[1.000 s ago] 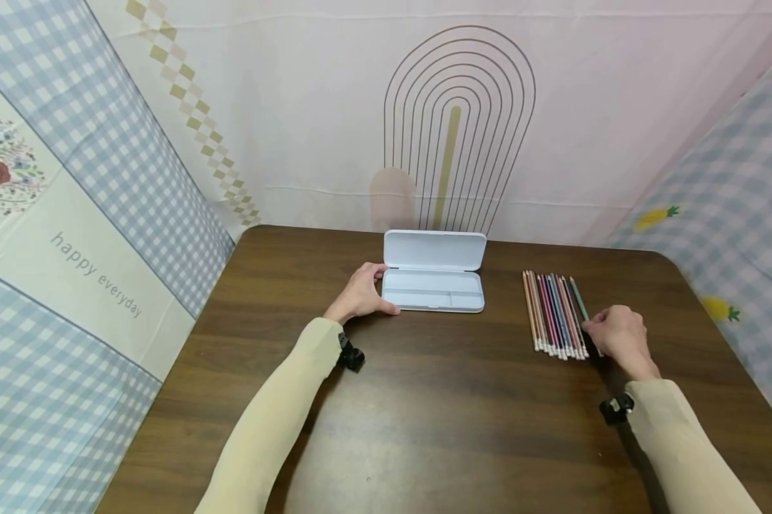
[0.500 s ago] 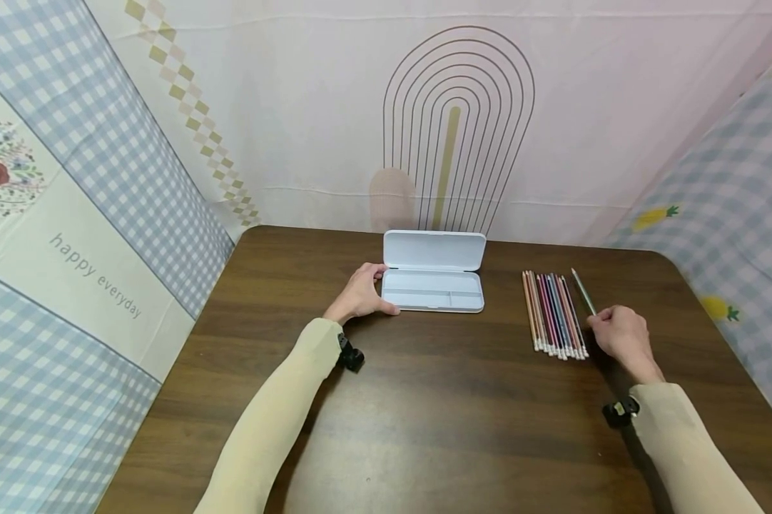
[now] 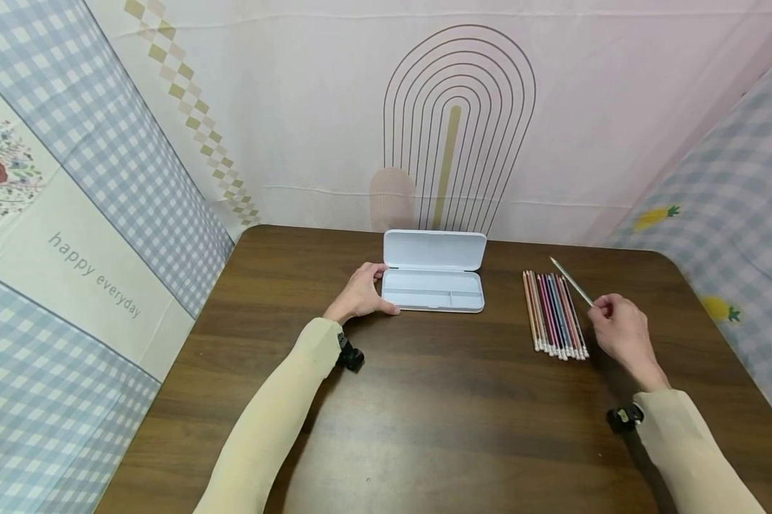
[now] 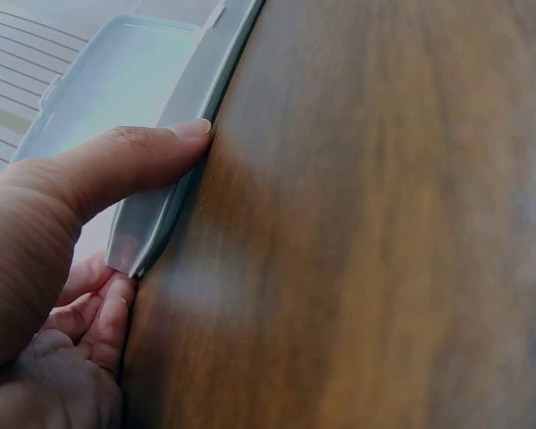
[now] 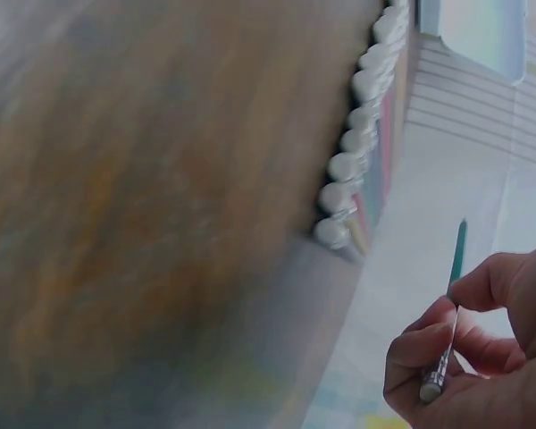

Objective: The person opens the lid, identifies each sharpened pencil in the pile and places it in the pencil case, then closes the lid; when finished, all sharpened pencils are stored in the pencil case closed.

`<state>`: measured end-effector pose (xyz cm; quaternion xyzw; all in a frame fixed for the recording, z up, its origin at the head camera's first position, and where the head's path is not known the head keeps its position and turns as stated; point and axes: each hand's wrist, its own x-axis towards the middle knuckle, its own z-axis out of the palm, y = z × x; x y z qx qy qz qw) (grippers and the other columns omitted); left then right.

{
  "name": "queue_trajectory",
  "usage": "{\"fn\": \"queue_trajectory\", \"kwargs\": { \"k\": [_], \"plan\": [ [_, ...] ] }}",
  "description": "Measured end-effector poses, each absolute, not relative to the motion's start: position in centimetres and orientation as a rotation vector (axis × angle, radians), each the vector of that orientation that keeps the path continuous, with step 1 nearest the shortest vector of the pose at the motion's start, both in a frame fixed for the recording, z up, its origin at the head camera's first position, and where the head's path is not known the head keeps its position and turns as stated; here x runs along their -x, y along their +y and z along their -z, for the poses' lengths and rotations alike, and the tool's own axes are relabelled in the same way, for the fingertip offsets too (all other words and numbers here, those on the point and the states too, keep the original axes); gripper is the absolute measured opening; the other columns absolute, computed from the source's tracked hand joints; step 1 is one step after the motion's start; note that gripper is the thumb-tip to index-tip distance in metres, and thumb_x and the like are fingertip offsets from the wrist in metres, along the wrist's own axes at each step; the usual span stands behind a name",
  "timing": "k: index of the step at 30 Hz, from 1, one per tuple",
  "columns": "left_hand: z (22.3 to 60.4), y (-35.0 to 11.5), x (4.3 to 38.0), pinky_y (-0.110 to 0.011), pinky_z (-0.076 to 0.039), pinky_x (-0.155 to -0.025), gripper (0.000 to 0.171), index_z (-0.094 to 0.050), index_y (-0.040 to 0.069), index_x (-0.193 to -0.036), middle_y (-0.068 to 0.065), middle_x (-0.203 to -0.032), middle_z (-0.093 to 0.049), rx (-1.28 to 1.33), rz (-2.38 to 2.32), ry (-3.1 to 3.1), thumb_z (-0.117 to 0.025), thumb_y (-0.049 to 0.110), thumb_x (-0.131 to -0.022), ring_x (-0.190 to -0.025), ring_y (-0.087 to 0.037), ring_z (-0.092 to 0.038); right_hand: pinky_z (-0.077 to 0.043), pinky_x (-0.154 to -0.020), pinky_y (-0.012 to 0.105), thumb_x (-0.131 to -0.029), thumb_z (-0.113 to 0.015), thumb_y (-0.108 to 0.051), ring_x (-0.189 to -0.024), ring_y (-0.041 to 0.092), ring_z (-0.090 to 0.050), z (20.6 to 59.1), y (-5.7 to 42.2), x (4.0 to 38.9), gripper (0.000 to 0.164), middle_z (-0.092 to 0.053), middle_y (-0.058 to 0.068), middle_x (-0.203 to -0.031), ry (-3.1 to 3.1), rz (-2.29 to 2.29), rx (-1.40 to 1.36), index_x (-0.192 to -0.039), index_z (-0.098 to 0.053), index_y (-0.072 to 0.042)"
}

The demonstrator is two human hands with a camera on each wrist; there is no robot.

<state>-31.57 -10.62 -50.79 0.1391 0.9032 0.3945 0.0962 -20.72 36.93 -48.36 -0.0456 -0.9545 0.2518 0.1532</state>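
Observation:
An open white pencil case (image 3: 432,291) stands near the table's back edge, its lid raised behind the divided tray. My left hand (image 3: 360,290) holds the case's left end, thumb along the front edge and fingers behind. In the left wrist view, the thumb (image 4: 143,165) lies on the case's rim. My right hand (image 3: 620,332) pinches a green pencil (image 3: 572,282) near its eraser end, tip tilted up and leftward, lifted off the table. The right wrist view shows its white eraser (image 5: 431,391) inside the fingers. A row of several pencils (image 3: 554,314) lies just left of this hand.
The brown wooden table (image 3: 437,414) reaches to a hanging white cloth (image 3: 309,114) behind the case. A checked cloth (image 3: 739,214) hangs along the right side. Eraser ends of the lying pencils face the near side.
My right hand has lifted the green pencil from beside the row's right edge, and its tip has swung leftward and up. The left hand and the case have stayed put.

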Motion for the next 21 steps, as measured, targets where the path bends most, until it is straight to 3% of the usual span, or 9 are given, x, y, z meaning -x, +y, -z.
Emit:
{"fn": "queue_trajectory", "kwargs": {
  "k": [6, 11, 21],
  "plan": [
    [50.8, -10.7, 31.5, -0.045, -0.045, -0.126, 0.098, -0.052, 0.003, -0.155, -0.017, -0.154, -0.054, -0.403, -1.179, 2.673, -0.101, 0.023, -0.073, -0.145, -0.034, -0.053, -0.035, -0.068, 0.022, -0.100, -0.060, -0.008, -0.073, 0.009, -0.050, 47.0, 35.0, 20.6, 0.012, -0.066, 0.013, -0.085, -2.747, -0.720, 0.013, -0.097, -0.069, 0.001],
    [50.8, -10.8, 31.3, -0.045, -0.044, -0.127, 0.098, -0.053, 0.003, -0.155, -0.017, -0.154, -0.053, -0.402, -1.200, 2.666, -0.102, 0.023, -0.073, -0.145, -0.034, -0.052, -0.037, -0.064, 0.018, -0.102, -0.066, -0.009, -0.069, -0.005, -0.046, 46.7, 33.6, 20.6, 0.012, -0.070, 0.015, -0.088, -2.737, -0.796, -0.097, -0.102, -0.073, 0.001],
    [50.8, -10.7, 31.3, -0.046, -0.044, -0.127, 0.098, -0.053, 0.004, -0.155, -0.016, -0.154, -0.053, -0.398, -1.201, 2.664, -0.102, 0.024, -0.073, -0.144, -0.033, -0.052, -0.040, -0.065, 0.022, -0.102, -0.073, -0.006, -0.071, 0.001, -0.048, 46.5, 30.4, 21.7, 0.005, -0.073, 0.014, -0.090, -2.723, -0.846, -0.308, -0.101, -0.075, -0.001]
  ]
}}
